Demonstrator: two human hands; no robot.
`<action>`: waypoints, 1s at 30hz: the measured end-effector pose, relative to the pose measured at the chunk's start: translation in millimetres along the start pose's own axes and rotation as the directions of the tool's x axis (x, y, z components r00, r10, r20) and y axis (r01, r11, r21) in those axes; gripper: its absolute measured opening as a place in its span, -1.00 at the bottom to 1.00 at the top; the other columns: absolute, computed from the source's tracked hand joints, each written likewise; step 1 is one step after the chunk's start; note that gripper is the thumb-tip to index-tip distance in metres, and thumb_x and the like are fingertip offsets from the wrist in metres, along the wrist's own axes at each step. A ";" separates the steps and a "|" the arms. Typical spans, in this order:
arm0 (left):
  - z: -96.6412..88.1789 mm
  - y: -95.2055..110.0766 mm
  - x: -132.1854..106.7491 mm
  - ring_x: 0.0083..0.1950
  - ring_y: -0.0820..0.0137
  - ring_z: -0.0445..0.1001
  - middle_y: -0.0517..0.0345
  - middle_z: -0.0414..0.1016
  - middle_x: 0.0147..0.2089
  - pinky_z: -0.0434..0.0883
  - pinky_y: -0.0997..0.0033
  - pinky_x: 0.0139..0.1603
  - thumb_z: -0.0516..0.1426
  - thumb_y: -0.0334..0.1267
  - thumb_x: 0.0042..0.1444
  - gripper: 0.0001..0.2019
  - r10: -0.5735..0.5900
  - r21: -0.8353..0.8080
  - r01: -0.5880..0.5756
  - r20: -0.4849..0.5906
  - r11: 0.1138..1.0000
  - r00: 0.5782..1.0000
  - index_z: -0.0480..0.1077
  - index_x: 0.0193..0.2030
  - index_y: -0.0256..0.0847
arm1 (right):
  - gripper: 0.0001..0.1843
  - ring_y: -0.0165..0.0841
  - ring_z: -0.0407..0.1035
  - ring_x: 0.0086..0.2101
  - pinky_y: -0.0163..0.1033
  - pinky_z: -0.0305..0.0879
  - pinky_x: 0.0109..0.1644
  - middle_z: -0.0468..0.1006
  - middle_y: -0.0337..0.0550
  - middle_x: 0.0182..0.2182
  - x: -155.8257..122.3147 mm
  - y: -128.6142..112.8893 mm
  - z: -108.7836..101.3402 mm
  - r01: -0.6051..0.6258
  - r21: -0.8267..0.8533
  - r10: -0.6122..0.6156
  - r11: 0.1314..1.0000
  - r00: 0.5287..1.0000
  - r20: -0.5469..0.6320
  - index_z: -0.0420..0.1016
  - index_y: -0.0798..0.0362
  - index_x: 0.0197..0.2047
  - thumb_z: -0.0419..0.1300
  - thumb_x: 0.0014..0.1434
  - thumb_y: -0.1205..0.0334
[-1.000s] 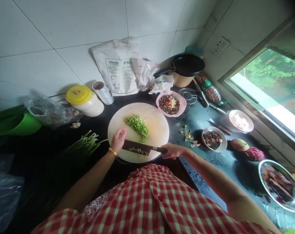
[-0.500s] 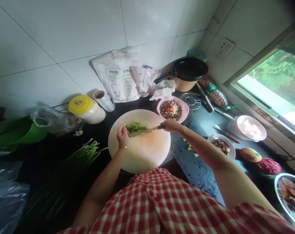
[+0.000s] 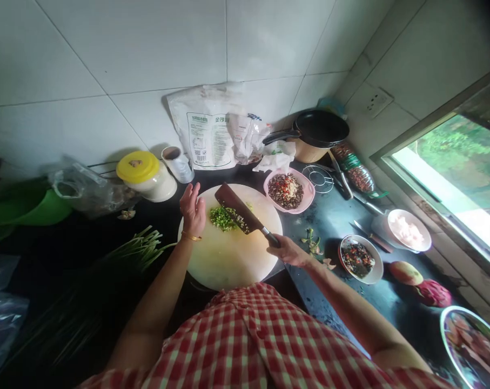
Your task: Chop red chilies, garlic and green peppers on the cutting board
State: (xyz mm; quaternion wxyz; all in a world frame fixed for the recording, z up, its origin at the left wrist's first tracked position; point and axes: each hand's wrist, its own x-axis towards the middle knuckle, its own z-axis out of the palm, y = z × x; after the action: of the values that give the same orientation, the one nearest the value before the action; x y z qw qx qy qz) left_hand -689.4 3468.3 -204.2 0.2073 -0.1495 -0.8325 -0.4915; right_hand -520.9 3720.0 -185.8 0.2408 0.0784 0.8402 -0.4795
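I note the cleaver (image 3: pixel 240 209) over the round chopping board (image 3: pixel 228 265), green bits on its blade, its handle gripped in the right hand (image 3: pixel 290 252). The left hand (image 3: pixel 193 210), unladen, fingers extended, is beside the chopped greens (image 3: pixel 220 219). Pink bowl (image 3: pixel 309 190): dark pieces (image 3: pixel 277 195), red and pale bits on top. Smaller bowl (image 3: pixel 376 269): dark, red-flecked mix (image 3: pixel 355 258). White bowl (image 3: pixel 423 237): pale chunks (image 3: pixel 403 231). Dark counter (image 3: pixel 329 219), wet in places; tiled wall (image 3: pixel 167 43); window (image 3: pixel 463 156) to the right.

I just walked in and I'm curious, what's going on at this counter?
A person's right hand grips a cleaver above a round cutting board. The left hand is open and holding nothing, at the board's left edge beside a small pile of chopped greens. Long green stalks lie left of the board.
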 end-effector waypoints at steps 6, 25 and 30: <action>-47.4 -25.5 -68.8 0.16 0.38 0.20 -0.02 0.30 0.09 0.14 0.31 0.19 -0.17 -0.09 0.23 -0.59 -0.160 0.005 0.162 -0.129 0.987 0.979 0.32 0.03 -0.23 | -0.87 -0.55 0.07 -0.57 -0.41 -0.04 -0.55 0.20 -0.37 -0.59 -18.7 -1.5 30.1 -0.013 -0.094 0.034 0.996 0.974 0.223 0.24 0.07 -0.43 0.12 -0.05 0.22; -70.7 -18.2 -162.9 0.08 0.34 0.28 -0.02 0.38 -0.01 0.17 0.25 0.14 -0.15 -0.17 0.23 -0.66 -0.171 0.102 0.162 0.083 0.981 0.982 0.36 -0.06 -0.22 | -0.89 -0.57 0.07 -0.64 -0.44 -0.03 -0.61 0.18 -0.39 -0.64 12.2 5.1 21.3 -0.057 -0.148 0.063 0.987 0.997 0.037 0.22 0.07 -0.44 0.11 -0.09 0.28; -78.6 -11.8 -171.1 0.08 0.35 0.28 0.00 0.36 0.00 0.19 0.28 0.13 -0.13 -0.17 0.22 -0.68 -0.218 0.070 0.218 -0.012 0.973 0.976 0.37 -0.08 -0.19 | -0.89 -0.58 0.08 -0.61 -0.45 -0.04 -0.59 0.20 -0.40 -0.63 -15.1 17.6 34.1 0.067 -0.159 -0.006 0.985 0.935 0.354 0.25 0.07 -0.47 0.13 -0.12 0.28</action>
State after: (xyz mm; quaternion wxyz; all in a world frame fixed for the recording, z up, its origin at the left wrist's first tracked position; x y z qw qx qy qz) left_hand -530.4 3385.8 -263.4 0.1592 -0.0487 -0.8603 -0.4819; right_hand -490.1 3702.0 -206.6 0.3840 -0.0449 0.8224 -0.4173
